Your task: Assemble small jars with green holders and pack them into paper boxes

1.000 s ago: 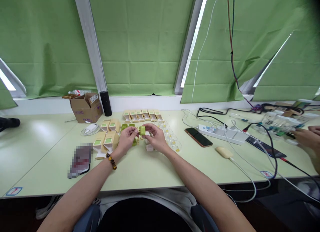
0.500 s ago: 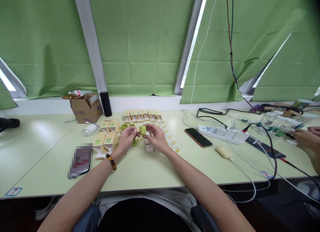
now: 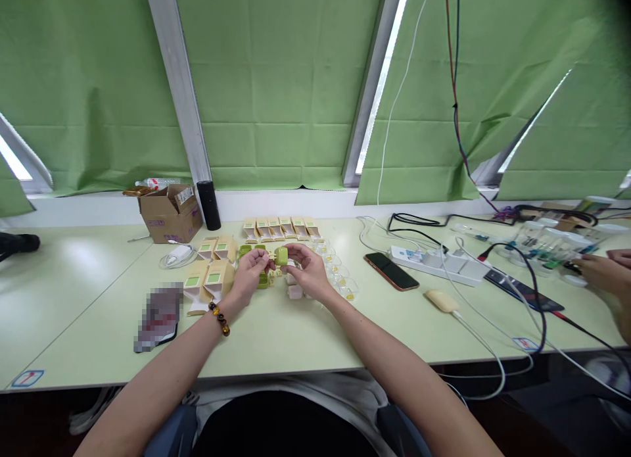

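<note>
Above the table, my right hand (image 3: 308, 269) grips a small olive-green square piece with rounded corners (image 3: 280, 256) between thumb and fingers. Close on its left, my left hand (image 3: 250, 271) is closed in a pinch at a tiny pale-yellow part (image 3: 271, 255), whose kind I cannot make out. More green pieces (image 3: 263, 281) lie behind and under my left hand, partly covered. Pale pinkish-white pieces (image 3: 294, 291) sit beneath my right hand. Clear plastic domes with yellow bits (image 3: 348, 287) stand in rows to its right.
Cream cartons with green labels (image 3: 217, 277) stand left of my hands, and a row of similar cartons (image 3: 282, 227) behind. A phone (image 3: 392, 271), a power strip (image 3: 438, 263) and cables lie right. A cardboard box (image 3: 170, 214) stands back left. Another person's hand (image 3: 604, 273) works among clear jars.
Both hands stay in nearly the same place, still holding the green piece and the tiny part. Nothing else has visibly moved.
</note>
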`<state>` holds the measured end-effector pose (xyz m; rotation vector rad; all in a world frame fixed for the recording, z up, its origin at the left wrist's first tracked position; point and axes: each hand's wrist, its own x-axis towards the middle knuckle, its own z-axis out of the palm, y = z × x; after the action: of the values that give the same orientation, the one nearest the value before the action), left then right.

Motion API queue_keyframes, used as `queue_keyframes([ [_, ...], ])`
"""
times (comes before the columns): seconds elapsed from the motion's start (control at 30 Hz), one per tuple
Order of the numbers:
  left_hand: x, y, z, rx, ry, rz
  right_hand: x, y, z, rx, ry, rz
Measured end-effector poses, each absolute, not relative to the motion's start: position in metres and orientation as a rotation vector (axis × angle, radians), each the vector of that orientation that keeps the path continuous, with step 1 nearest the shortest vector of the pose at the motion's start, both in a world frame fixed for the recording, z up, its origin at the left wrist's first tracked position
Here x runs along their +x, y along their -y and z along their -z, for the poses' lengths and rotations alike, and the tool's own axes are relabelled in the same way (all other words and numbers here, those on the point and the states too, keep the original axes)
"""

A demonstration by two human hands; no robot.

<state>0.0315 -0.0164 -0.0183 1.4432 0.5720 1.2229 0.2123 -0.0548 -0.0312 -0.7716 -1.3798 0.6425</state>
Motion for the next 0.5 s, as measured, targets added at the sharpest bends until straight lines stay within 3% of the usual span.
queue_keyframes([
  [0.3,0.026,0.019,0.015,1.701,-0.705,-1.351,0.214,0.058,0.027,-0.797,1.421,-0.465],
  [0.5,0.017,0.023,0.011,2.163,-0.716,-1.378,0.218,0.063,0.024,-0.800,1.604,-0.116],
])
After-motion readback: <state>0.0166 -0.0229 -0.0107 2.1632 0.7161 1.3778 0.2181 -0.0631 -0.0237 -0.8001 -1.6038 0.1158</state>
